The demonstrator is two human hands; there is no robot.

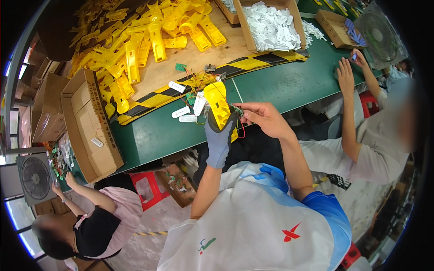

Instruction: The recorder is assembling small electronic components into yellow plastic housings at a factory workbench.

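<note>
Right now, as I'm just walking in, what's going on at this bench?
The person's gloved left hand holds a yellow plastic part, while the bare right hand appears to pinch a small green circuit board beside it. White wired pieces lie on the green bench nearby, with a heap of yellow parts beyond. Co-workers sit to either side: one on the right, another on the left.
</note>
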